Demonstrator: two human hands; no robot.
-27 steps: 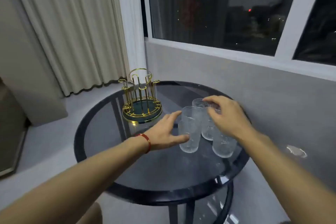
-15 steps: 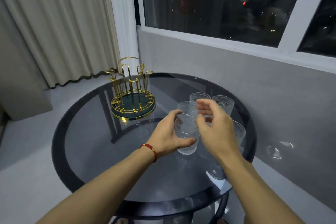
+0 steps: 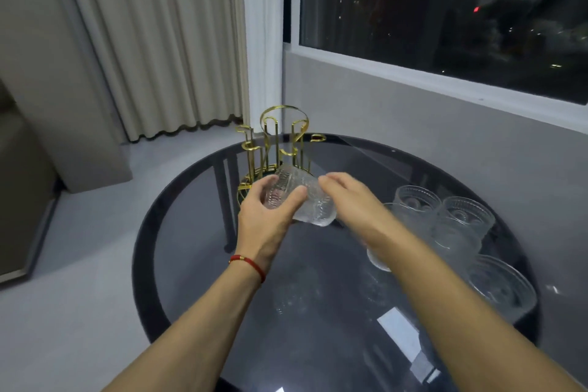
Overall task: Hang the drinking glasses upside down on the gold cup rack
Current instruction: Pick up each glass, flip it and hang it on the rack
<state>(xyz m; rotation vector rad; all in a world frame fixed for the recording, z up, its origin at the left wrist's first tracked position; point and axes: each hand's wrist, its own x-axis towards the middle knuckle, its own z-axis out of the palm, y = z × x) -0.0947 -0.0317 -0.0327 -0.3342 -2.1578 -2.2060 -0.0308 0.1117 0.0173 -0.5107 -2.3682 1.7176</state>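
Round dark glass table [image 3: 197, 232] beside window [image 3: 445, 9]

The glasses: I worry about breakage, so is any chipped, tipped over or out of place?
Nothing stands out. One glass is tilted only because the left hand holds it; the rest stand upright on the table.

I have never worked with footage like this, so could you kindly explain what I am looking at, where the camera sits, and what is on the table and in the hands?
There is no robot here. The camera is worn on a person's head and looks down at their bare arms. The left hand, with a red bracelet at its wrist, holds one patterned glass, tilted sideways above the round dark glass table. The right hand touches that glass's other side. Behind stands the empty gold cup rack. More glasses wait upright at the right.
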